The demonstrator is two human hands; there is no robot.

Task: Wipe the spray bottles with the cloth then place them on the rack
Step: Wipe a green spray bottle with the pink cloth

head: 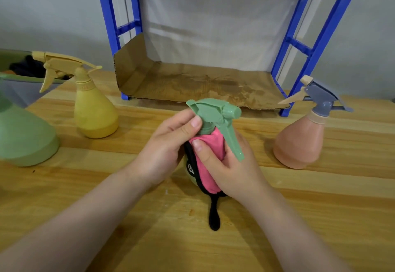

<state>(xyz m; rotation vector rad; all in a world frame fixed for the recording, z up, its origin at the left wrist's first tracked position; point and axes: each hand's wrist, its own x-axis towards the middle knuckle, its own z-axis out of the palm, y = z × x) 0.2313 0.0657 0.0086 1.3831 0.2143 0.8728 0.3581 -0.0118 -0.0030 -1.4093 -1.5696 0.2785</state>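
Gripping the green spray bottle [215,114] mid-table by its neck with the left hand [168,145], squeezing the pink cloth [210,156] round it with the right hand [233,164], probably risking a trigger squirt.

A pale grey wall [53,15] runs behind a wooden table [149,239] of light planks with darker streaks. At the far left, just past the table's edge, stands a bin [19,83] with a green rim and dark things inside. Soft, even light falls from above, with faint shadows on the wood.
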